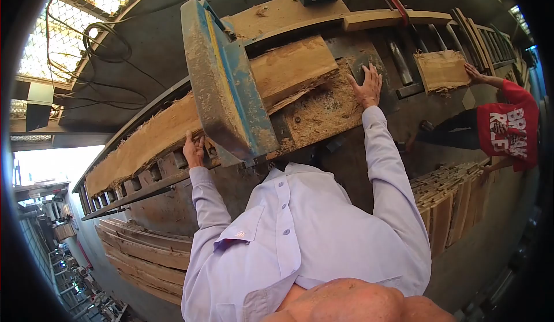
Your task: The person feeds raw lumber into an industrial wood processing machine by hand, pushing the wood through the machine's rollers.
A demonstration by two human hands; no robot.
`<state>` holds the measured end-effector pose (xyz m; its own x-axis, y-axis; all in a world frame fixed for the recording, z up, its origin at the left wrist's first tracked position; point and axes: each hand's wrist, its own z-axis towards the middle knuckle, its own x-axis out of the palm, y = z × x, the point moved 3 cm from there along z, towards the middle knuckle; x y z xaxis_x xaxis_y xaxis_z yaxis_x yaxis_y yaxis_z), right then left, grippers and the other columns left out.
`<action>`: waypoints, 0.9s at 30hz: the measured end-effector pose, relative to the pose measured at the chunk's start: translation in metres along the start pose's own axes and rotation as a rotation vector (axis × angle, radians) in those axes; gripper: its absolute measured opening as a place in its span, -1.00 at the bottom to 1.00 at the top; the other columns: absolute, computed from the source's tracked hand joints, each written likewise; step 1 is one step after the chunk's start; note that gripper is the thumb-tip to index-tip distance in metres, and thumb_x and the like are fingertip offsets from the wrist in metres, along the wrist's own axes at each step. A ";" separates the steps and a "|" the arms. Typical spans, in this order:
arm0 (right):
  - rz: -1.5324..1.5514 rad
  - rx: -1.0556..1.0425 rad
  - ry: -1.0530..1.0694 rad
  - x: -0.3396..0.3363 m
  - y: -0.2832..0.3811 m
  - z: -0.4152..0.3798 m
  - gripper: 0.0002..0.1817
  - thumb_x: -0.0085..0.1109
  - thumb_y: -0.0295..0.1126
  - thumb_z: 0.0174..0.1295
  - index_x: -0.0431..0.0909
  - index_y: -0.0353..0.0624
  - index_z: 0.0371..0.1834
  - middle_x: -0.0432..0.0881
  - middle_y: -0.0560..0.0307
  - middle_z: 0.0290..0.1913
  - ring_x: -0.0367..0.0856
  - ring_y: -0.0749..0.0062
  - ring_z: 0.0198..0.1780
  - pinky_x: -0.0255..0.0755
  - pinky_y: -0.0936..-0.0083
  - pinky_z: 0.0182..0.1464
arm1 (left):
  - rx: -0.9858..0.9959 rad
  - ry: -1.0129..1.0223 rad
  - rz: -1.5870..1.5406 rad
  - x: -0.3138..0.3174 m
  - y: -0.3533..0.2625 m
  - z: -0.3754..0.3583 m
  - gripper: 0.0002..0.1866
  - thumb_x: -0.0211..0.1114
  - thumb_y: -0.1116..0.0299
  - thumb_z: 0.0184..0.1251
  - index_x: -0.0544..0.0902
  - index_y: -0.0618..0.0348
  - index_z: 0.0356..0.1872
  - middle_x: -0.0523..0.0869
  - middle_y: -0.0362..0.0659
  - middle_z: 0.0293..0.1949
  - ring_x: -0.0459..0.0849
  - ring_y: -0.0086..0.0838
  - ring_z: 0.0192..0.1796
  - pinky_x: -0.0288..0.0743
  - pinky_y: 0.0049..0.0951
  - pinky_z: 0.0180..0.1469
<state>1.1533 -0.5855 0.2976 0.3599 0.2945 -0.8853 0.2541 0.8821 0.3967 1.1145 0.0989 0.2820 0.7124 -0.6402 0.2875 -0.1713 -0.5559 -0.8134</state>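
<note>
A long, rough-edged plank (144, 138) shows on both sides of a machine housing, reaching from the left of the frame to the upper centre, its middle hidden. That blue, sawdust-coated housing (225, 85) stands tilted across the upper centre, over a metal desk (281, 128) strewn with sawdust (326, 114). At the right edge is a co-worker (508, 128) in a red shirt. One stack of boards (144, 255) lies at lower left, another pile of timber (453, 209) at lower right. At upper right, a short board (441, 71) lies by metal rollers (399, 62), the co-worker's hand (476, 75) touching its right end. The right hand (367, 86), right of centre in the upper half, has a wide grip, fingers spread, just beside the sawdust; whether it touches the desk I cannot tell. The left hand (195, 150), left of centre, is at the plank's near edge; how firm its grip is I cannot tell. A red clamp (398, 1) sits at the top right.
</note>
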 end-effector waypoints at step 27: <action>-0.011 0.147 -0.005 0.009 0.016 0.026 -0.08 -0.04 0.48 0.18 0.40 0.01 0.40 0.14 0.07 0.55 -0.05 0.26 0.60 -0.31 0.20 0.60 | 0.106 -0.077 0.040 -0.022 -0.016 0.019 -0.42 0.37 0.14 0.36 0.43 0.42 0.16 0.62 0.12 0.08 0.67 -0.04 0.07 0.70 -0.08 0.04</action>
<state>1.1836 -0.5781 0.3021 0.3609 0.2825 -0.8888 0.3864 0.8221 0.4182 1.1143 0.1314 0.2790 0.7573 -0.6160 0.2170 -0.1310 -0.4689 -0.8735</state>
